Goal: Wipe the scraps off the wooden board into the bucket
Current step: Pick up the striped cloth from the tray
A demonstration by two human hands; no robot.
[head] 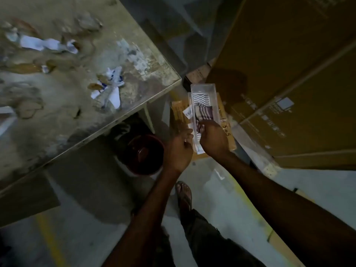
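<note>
Nearest, by the right hand a dark striped cloth is pinched inside a clear plastic tray; the left hand's grip cannot be told. Once the cloth is lifted free, the torn paper scraps are best swept off the worn wooden board at the corner above the dark red bucket.

Two hands, one wooden board, one bucket, one clear tray, one striped cloth, one cardboard box
</note>
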